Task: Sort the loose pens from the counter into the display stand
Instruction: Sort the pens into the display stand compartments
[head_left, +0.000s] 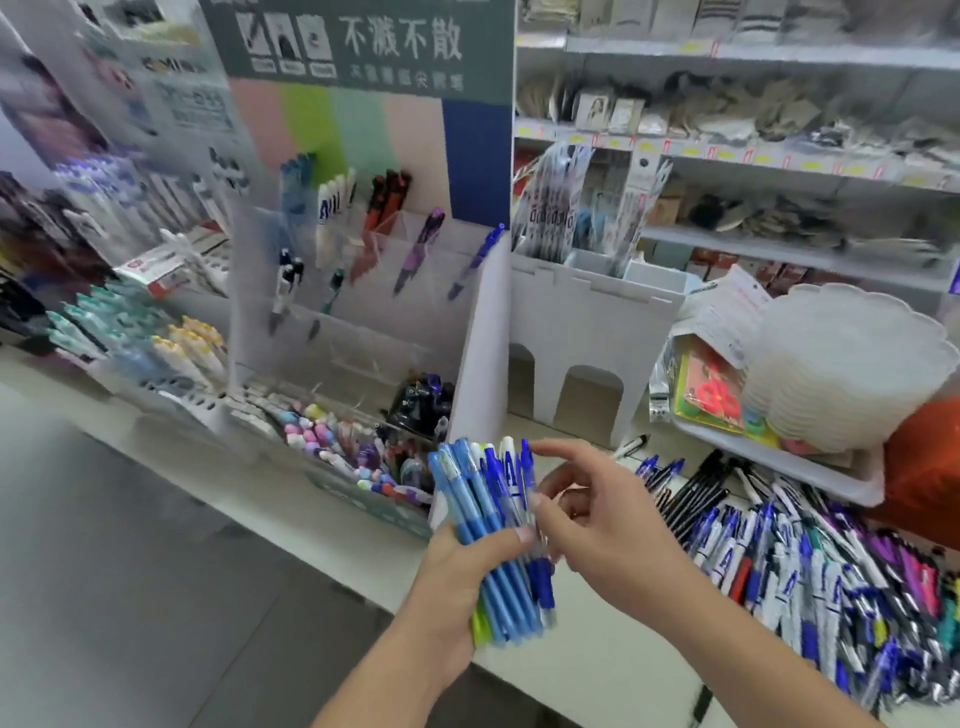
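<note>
My left hand (457, 577) grips a bundle of blue and white pens (493, 525), held upright over the counter's front edge. My right hand (597, 525) is at the bundle's right side, thumb and fingers pinching one of its pens near the top. The display stand (363, 291) rises behind, a clear tiered rack with a few pens in its slots and a coloured backboard. A big heap of loose pens (831, 582) covers the counter to the right.
A white counter (332, 525) runs left to right. Boxes of pastel pens (332, 441) sit at the stand's foot. A white cardboard stand (582, 338), a tray with stacked plastic dishes (841, 364) and shop shelves (753, 156) lie behind.
</note>
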